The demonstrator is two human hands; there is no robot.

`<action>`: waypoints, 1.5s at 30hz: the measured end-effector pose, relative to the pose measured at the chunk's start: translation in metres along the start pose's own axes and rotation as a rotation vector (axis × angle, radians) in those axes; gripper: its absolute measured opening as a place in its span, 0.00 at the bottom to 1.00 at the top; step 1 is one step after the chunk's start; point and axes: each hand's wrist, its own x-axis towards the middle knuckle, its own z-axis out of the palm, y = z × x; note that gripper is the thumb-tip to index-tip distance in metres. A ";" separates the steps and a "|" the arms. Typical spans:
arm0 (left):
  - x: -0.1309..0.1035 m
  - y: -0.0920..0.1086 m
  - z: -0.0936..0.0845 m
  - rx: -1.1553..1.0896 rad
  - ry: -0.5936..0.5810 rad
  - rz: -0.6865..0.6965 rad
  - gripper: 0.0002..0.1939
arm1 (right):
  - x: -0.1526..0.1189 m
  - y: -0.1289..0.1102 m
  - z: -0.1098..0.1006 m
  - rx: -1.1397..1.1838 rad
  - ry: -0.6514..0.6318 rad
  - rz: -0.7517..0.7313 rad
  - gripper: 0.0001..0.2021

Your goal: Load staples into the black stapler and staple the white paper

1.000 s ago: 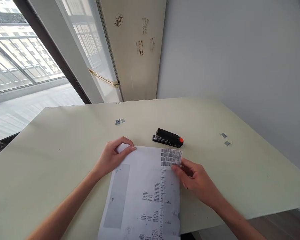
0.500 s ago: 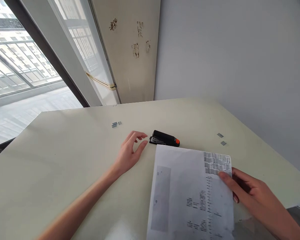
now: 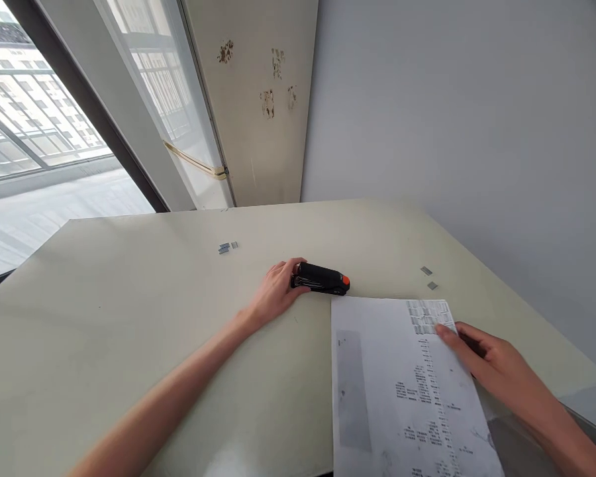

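A black stapler point(image 3: 322, 278) with an orange tip lies in the middle of the table, its orange end pointing right. My left hand point(image 3: 279, 289) has its fingers and thumb closed around the stapler's left end. Printed paper point(image 3: 385, 384) extends from just below the stapler to the bottom edge of the view. My right hand point(image 3: 496, 364) pinches the paper's upper right edge, thumb on top and the other fingers partly hidden beneath it.
Small strips of staples point(image 3: 224, 248) lie at the back left of the pale table point(image 3: 129, 318). Two more staple pieces point(image 3: 430, 278) rest right of the stapler. A grey wall point(image 3: 451, 112) rises behind, with a window at left.
My left hand has moved right and closed on the stapler's end. The paper, held in my right hand, has turned and its left edge has shifted right. The view has shifted slightly.
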 end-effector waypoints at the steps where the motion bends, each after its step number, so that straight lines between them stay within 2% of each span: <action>1: -0.004 -0.001 -0.002 0.008 0.010 -0.009 0.21 | 0.001 -0.002 0.004 0.016 -0.063 0.016 0.22; 3: -0.013 -0.003 -0.006 0.033 0.040 -0.038 0.20 | 0.004 -0.008 0.013 0.051 -0.155 0.050 0.22; 9: -0.040 -0.019 -0.023 0.120 0.116 -0.122 0.20 | 0.018 -0.022 0.040 0.064 -0.163 0.031 0.24; 11: -0.048 -0.024 -0.031 0.145 0.134 -0.134 0.21 | 0.020 -0.023 0.046 0.031 -0.107 -0.009 0.24; 13: -0.059 -0.029 -0.039 0.163 0.153 -0.152 0.22 | 0.013 -0.022 0.053 -0.062 0.005 -0.057 0.26; 15: -0.073 -0.032 -0.047 0.182 0.174 -0.175 0.22 | -0.004 -0.021 0.061 -0.207 0.104 -0.143 0.28; 16: -0.080 -0.033 -0.051 0.194 0.186 -0.188 0.22 | -0.015 -0.020 0.067 -0.264 0.108 -0.210 0.28; 19: -0.100 -0.035 -0.061 0.226 0.214 -0.222 0.24 | -0.047 -0.020 0.089 -0.379 -0.087 -0.390 0.31; 22: -0.111 -0.036 -0.068 0.231 0.218 -0.245 0.24 | -0.058 -0.022 0.113 -0.484 -0.211 -0.475 0.37; 27: -0.112 -0.038 -0.069 0.215 0.220 -0.250 0.22 | -0.022 -0.030 0.140 -0.553 -0.164 -0.491 0.36; 34: -0.111 -0.040 -0.070 0.184 0.227 -0.232 0.22 | 0.032 -0.053 0.161 -0.572 -0.128 -0.487 0.34; 38: -0.112 -0.038 -0.072 0.184 0.215 -0.251 0.21 | 0.053 -0.053 0.159 -0.587 -0.137 -0.475 0.35; 45: -0.111 -0.039 -0.070 0.181 0.218 -0.232 0.21 | 0.077 -0.035 0.141 -0.601 -0.114 -0.443 0.33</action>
